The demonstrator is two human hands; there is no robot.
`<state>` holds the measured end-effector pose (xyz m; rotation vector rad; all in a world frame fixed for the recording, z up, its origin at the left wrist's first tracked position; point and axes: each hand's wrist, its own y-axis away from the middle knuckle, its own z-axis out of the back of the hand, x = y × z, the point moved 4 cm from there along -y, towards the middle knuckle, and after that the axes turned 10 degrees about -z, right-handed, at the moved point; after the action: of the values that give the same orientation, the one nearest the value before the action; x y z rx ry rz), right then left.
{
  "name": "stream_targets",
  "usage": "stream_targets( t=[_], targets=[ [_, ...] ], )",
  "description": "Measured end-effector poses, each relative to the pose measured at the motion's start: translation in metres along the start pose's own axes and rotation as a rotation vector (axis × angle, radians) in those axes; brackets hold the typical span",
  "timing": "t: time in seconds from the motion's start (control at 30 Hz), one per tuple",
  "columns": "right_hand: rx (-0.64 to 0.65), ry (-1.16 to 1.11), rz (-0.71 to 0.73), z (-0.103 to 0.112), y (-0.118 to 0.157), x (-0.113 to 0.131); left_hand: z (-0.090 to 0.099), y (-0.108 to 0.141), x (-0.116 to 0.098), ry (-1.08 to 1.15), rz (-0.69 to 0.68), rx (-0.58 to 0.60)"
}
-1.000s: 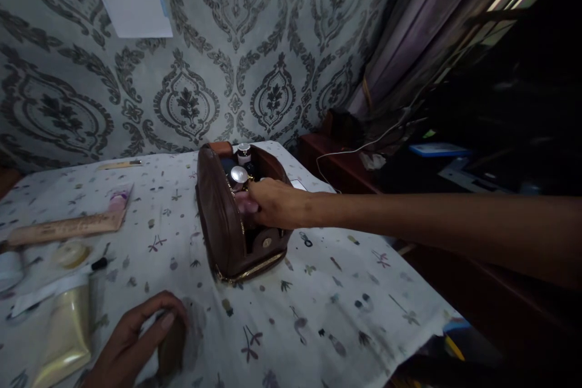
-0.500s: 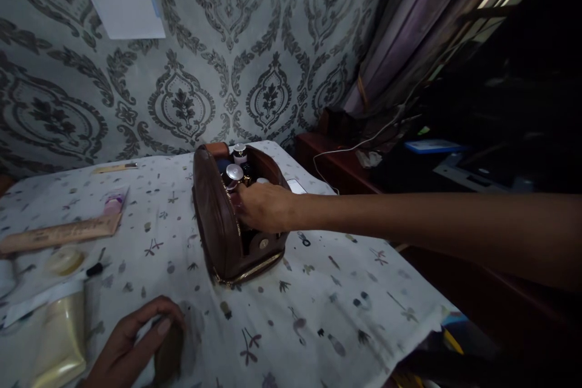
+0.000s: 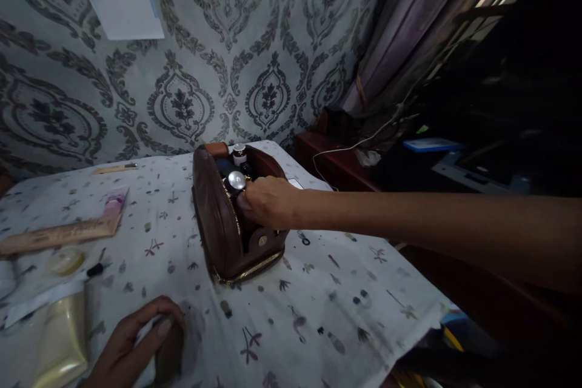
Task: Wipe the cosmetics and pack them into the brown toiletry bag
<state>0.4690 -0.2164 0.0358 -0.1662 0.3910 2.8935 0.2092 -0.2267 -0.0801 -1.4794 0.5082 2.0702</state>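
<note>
A brown leather toiletry bag (image 3: pixel 211 212) stands unzipped on the cloth-covered table. My right hand (image 3: pixel 268 201) reaches into its opening from the right, fingers closed at a dark bottle with a round silver cap (image 3: pixel 236 180); part of the grip is hidden in the bag. Behind it a smaller bottle with a pale cap (image 3: pixel 239 153) stands in the bag. At the lower left, my left hand (image 3: pixel 136 336) is curled around a dark brown rounded object (image 3: pixel 169 348), whose kind I cannot make out.
On the left lie a yellowish tube (image 3: pixel 61 336), a long peach tube (image 3: pixel 59 236), a small round jar (image 3: pixel 66 260) and a thin brush-like stick (image 3: pixel 116 168). A phone-like white item (image 3: pixel 295 183) lies behind my right wrist. A white cable (image 3: pixel 336 150) trails at the right.
The silver-capped bottle has tilted and shifted slightly right and towards me with my right hand. The left hand stays in place.
</note>
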Motion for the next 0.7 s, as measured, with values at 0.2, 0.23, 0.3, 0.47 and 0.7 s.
stream_targets(
  t=[0.2, 0.23, 0.3, 0.47, 0.7],
  targets=[
    [-0.017, 0.031, 0.068, -0.002, -0.002, -0.002, 0.000, 0.000, 0.003, 0.002, 0.001, 0.014],
    [-0.012, 0.037, 0.090, -0.002, -0.001, -0.002, 0.000, 0.000, 0.003, 0.004, 0.000, 0.011],
    [-0.008, 0.063, 0.149, -0.001, 0.000, -0.001, 0.000, 0.000, 0.004, 0.005, 0.000, 0.009],
    [-0.052, 0.266, 0.286, 0.011, 0.011, -0.002, 0.000, -0.001, 0.004, -0.011, 0.015, 0.014],
    [-0.178, 0.078, 0.206, 0.041, 0.051, -0.024, 0.007, 0.001, 0.012, -0.033, 0.027, -0.002]
  ],
)
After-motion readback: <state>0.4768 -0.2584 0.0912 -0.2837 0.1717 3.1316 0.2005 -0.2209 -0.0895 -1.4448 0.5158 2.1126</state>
